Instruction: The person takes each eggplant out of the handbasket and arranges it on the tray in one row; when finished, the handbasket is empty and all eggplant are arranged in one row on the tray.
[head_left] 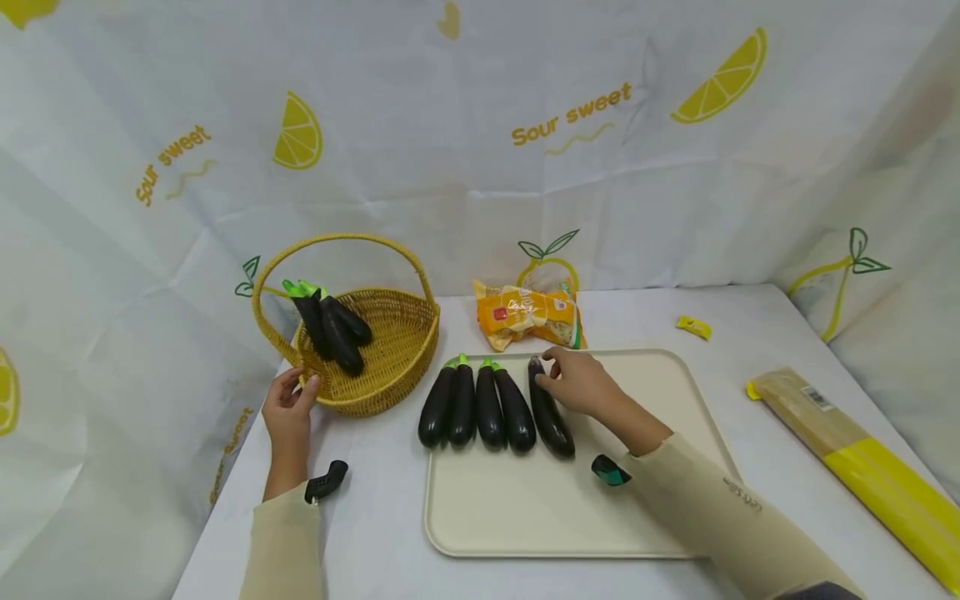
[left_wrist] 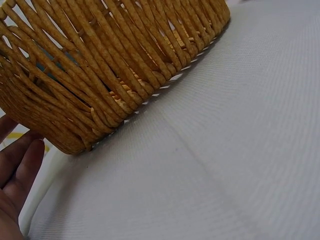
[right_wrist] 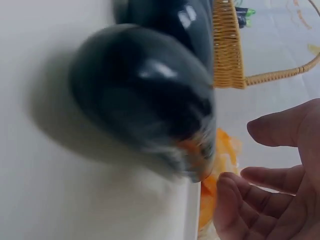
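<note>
Several dark eggplants (head_left: 488, 408) with green stems lie side by side over the left part of a beige tray (head_left: 525, 512). The rightmost eggplant (head_left: 551, 417) is slightly apart from them. My right hand (head_left: 581, 382) is at its upper end; in the right wrist view, thumb and fingers are spread beside that eggplant (right_wrist: 142, 90), not closed on it. A wicker basket (head_left: 390, 379) with a tall handle stands at the left, with a few eggplants (head_left: 341, 333) inside. My left hand (head_left: 288, 408) touches the basket's near left side with extended fingers (left_wrist: 27, 165).
An orange snack bag (head_left: 528, 315) lies behind the tray. A small yellow packet (head_left: 693, 327) is at the back right. A long yellow and clear package (head_left: 855, 450) lies along the right side. Patterned white cloth (head_left: 465, 167) hangs behind the table.
</note>
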